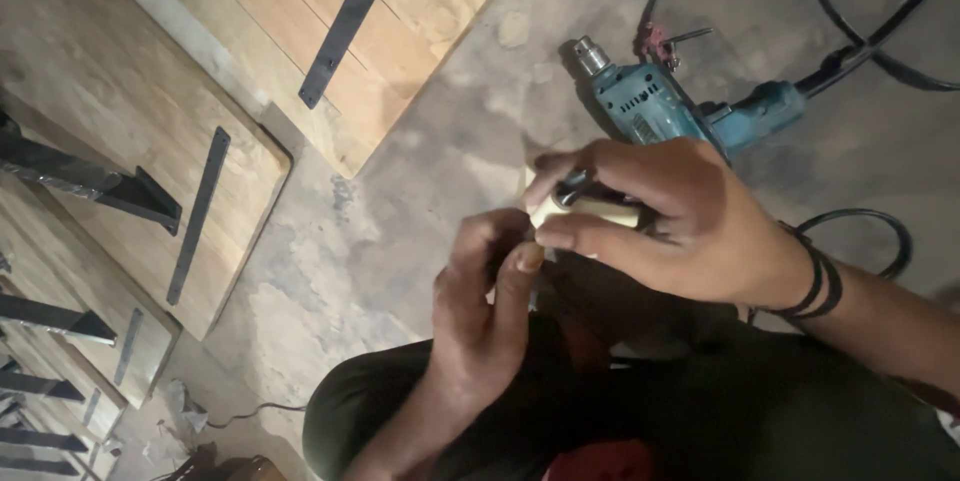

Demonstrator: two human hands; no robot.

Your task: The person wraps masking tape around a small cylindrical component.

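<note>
My right hand (670, 221) is closed around a small pale cream object (580, 213) with a dark, shiny piece at its top, held above my knee. My left hand (485, 301) comes up from below, fingers curled, its thumb and fingertips touching the pale object's left end. What the object is cannot be told; most of it is hidden by my fingers. A black band sits on my right wrist (815, 286). Just beyond my hands a teal electric drill (665, 106) lies on the concrete floor, chuck pointing left.
Black cables (880, 31) loop across the floor at the upper right. Wooden boards with black metal straps (350, 21) lie at the upper left, and more panels with black metal brackets (90, 186) run down the left edge. My dark trousers (640, 411) fill the bottom.
</note>
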